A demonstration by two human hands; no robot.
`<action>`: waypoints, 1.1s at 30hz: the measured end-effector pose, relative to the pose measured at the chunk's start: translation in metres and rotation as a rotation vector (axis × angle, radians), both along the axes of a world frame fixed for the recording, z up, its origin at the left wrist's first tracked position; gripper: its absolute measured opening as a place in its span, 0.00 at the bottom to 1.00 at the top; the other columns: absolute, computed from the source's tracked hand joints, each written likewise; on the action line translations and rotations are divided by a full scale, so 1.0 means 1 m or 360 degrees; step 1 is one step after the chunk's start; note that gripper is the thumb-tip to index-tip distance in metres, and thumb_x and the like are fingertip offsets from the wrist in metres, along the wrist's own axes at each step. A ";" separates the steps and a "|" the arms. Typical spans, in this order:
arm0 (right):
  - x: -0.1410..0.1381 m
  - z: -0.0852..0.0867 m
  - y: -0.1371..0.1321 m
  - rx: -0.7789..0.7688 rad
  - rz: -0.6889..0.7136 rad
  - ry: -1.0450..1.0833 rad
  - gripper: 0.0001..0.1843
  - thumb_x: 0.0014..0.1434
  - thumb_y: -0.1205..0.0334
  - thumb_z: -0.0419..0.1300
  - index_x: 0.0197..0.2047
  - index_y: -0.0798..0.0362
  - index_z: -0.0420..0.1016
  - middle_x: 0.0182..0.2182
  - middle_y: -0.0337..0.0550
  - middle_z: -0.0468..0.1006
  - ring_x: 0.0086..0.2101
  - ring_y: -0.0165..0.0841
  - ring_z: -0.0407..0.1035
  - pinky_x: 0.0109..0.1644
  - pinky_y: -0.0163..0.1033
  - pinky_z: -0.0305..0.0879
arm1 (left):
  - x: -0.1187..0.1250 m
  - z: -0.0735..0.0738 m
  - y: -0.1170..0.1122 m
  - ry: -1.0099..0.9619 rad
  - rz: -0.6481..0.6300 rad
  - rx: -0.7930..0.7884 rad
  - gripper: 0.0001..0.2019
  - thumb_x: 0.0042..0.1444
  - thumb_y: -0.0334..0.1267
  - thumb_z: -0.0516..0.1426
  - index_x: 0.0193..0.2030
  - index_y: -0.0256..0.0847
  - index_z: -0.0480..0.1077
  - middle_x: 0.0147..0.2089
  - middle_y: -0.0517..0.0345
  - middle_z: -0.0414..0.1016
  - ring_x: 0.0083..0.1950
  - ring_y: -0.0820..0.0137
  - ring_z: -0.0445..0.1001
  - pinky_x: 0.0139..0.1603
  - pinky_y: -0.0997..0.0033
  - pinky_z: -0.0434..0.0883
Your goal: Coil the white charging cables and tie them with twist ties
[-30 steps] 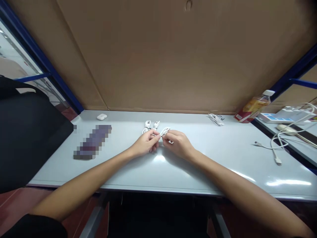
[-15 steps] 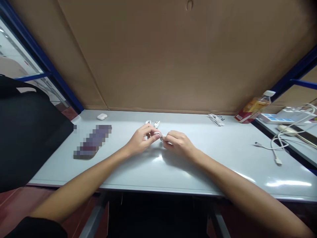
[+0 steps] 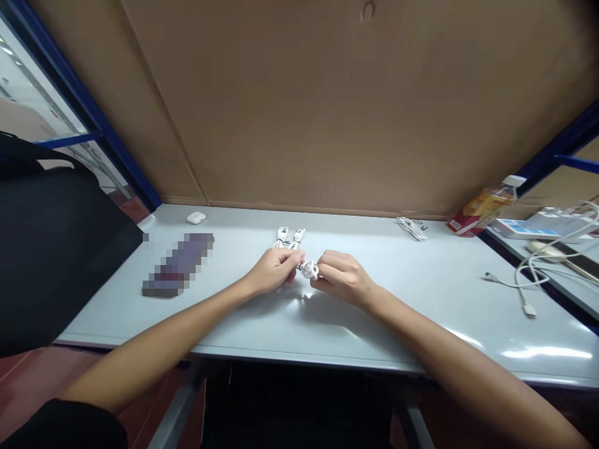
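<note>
Both my hands meet over the middle of the pale grey table [image 3: 243, 324]. My left hand [image 3: 274, 269] and my right hand [image 3: 340, 276] are closed in a pinch on a small coiled white cable [image 3: 308, 269] held between them, just above the tabletop. Right behind my left hand lie two more bundled white cables [image 3: 289, 237]. Which fingers grip which end of the coil is hidden.
A white earbud case [image 3: 196, 217] and a blurred dark flat object [image 3: 180, 264] lie at the left. A further cable bundle [image 3: 412, 226] and a tipped bottle [image 3: 484, 209] sit far right. Loose white cables [image 3: 524, 284] trail at the right edge. A black chair back [image 3: 56, 249] stands left.
The coiled cable has come down and slightly right between my hands, which stayed pinched on it. The view has shifted a little.
</note>
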State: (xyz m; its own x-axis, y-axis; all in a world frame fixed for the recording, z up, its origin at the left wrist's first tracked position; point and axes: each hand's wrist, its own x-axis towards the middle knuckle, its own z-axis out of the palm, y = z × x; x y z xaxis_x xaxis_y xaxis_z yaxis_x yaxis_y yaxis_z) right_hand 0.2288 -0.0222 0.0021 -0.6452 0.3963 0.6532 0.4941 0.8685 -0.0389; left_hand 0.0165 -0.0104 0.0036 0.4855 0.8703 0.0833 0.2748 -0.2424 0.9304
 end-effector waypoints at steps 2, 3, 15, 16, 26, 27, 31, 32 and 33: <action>0.001 0.000 0.001 0.0031 -0.0055 0.0120 0.19 0.67 0.67 0.54 0.23 0.48 0.65 0.21 0.38 0.64 0.24 0.32 0.57 0.29 0.39 0.55 | 0.000 -0.002 -0.002 0.0024 -0.0088 -0.0037 0.29 0.70 0.54 0.44 0.23 0.39 0.67 0.20 0.58 0.69 0.22 0.72 0.65 0.28 0.71 0.63; 0.001 0.000 0.002 0.0047 -0.0074 0.0172 0.19 0.67 0.68 0.55 0.23 0.48 0.65 0.21 0.38 0.64 0.24 0.31 0.57 0.29 0.38 0.55 | 0.000 -0.002 -0.003 0.0024 -0.0137 -0.0039 0.30 0.70 0.53 0.43 0.22 0.39 0.67 0.20 0.57 0.69 0.23 0.72 0.66 0.29 0.71 0.64; 0.007 -0.010 0.014 -0.0035 0.0015 0.0085 0.14 0.60 0.76 0.53 0.24 0.52 0.67 0.21 0.35 0.64 0.24 0.28 0.52 0.28 0.36 0.48 | 0.008 0.000 -0.011 0.0434 -0.0076 0.0104 0.27 0.71 0.49 0.43 0.24 0.40 0.68 0.19 0.60 0.67 0.24 0.70 0.66 0.31 0.69 0.63; 0.007 -0.011 0.014 -0.0131 -0.0016 0.0055 0.14 0.58 0.76 0.53 0.24 0.52 0.67 0.22 0.35 0.65 0.24 0.28 0.53 0.29 0.36 0.48 | 0.008 0.000 -0.012 0.0522 -0.0025 0.0193 0.27 0.71 0.49 0.44 0.23 0.40 0.67 0.20 0.60 0.68 0.25 0.70 0.66 0.30 0.69 0.62; 0.013 -0.012 0.027 -0.0743 -0.0470 -0.0113 0.10 0.59 0.73 0.57 0.27 0.54 0.74 0.26 0.40 0.74 0.26 0.29 0.62 0.33 0.34 0.54 | 0.000 -0.012 -0.008 0.0743 0.0010 0.0894 0.14 0.65 0.44 0.56 0.54 0.45 0.73 0.45 0.56 0.76 0.42 0.66 0.75 0.43 0.66 0.70; 0.013 -0.011 0.026 -0.0763 -0.0518 -0.0118 0.10 0.59 0.73 0.57 0.29 0.54 0.76 0.28 0.41 0.76 0.28 0.30 0.64 0.33 0.34 0.55 | 0.000 -0.013 -0.008 0.0764 -0.0047 0.0986 0.13 0.67 0.43 0.54 0.54 0.46 0.74 0.47 0.54 0.76 0.45 0.65 0.75 0.45 0.66 0.70; 0.013 -0.010 0.026 -0.0798 -0.0637 -0.0151 0.12 0.62 0.71 0.57 0.35 0.53 0.81 0.32 0.44 0.79 0.31 0.32 0.68 0.35 0.35 0.57 | 0.004 -0.017 -0.008 0.0908 -0.0080 0.1236 0.16 0.69 0.41 0.52 0.58 0.45 0.75 0.50 0.50 0.75 0.49 0.62 0.74 0.47 0.64 0.72; 0.013 -0.009 0.026 -0.0806 -0.0646 -0.0154 0.12 0.63 0.70 0.57 0.37 0.53 0.82 0.32 0.44 0.79 0.31 0.32 0.68 0.35 0.35 0.58 | 0.006 -0.018 -0.008 0.0945 -0.0064 0.1261 0.16 0.69 0.41 0.52 0.59 0.44 0.74 0.50 0.49 0.75 0.49 0.61 0.74 0.46 0.63 0.72; 0.014 -0.009 0.027 -0.0814 -0.0650 -0.0151 0.12 0.64 0.69 0.57 0.39 0.53 0.83 0.33 0.44 0.78 0.31 0.32 0.69 0.36 0.35 0.58 | 0.007 -0.019 -0.008 0.0981 -0.0047 0.1275 0.17 0.69 0.42 0.52 0.60 0.44 0.74 0.50 0.49 0.74 0.49 0.60 0.74 0.47 0.62 0.73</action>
State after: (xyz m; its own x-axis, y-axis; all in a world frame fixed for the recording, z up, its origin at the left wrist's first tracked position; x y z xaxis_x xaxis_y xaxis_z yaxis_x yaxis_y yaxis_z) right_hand 0.2428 0.0047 -0.0066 -0.4228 0.8665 0.2654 0.8016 0.4942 -0.3365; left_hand 0.0230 -0.0183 -0.0151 0.6616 0.6550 0.3651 0.6363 -0.7480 0.1890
